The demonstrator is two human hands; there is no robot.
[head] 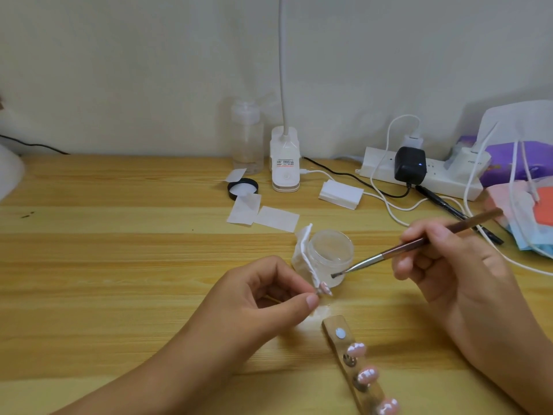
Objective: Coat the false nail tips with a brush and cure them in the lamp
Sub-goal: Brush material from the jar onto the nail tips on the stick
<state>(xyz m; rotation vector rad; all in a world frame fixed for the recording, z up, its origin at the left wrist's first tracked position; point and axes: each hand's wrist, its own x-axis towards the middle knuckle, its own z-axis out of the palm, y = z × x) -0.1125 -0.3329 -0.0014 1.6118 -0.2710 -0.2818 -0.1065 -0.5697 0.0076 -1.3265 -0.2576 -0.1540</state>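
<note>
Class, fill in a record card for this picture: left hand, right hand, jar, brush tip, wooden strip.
Left hand: pinches the base of one nail tip
Right hand: holds the brush
Jar: open; black lid lies behind it
Brush tip: near the jar's front wall, above that nail tip
Wooden strip: three nail tips mounted, one spot bare

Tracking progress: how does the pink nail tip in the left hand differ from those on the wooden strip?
The single pink false nail tip is held in the left hand, raised near the bristles of the brown brush; the three mounted pink tips sit on the tan wooden strip, untouched. All are pink with pale ends.
</note>
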